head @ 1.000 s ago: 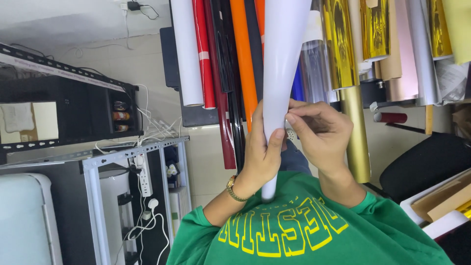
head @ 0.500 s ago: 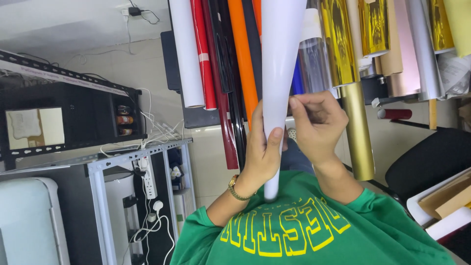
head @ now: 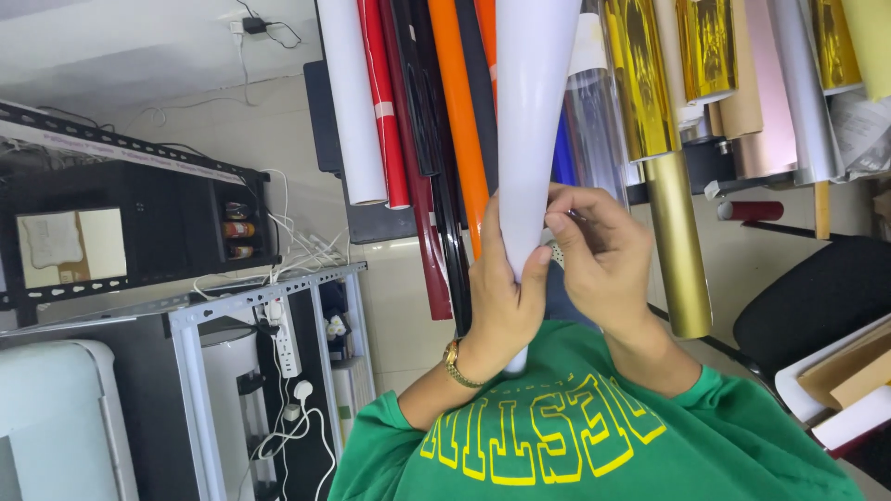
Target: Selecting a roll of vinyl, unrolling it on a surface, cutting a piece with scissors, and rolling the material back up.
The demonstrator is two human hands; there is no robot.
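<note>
Gripping white roll [head: 531,130] — smooth, long

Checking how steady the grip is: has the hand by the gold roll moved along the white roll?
No. The hand stays beside the white roll, level with the orange roll's end.

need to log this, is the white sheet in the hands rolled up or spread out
Rolled up: the white roll is a tight tube, with the left hand wrapped around it.

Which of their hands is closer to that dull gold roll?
Right. The right hand is just beside the dull gold roll, apart from it; the left hand grips the white roll farther off.
</note>
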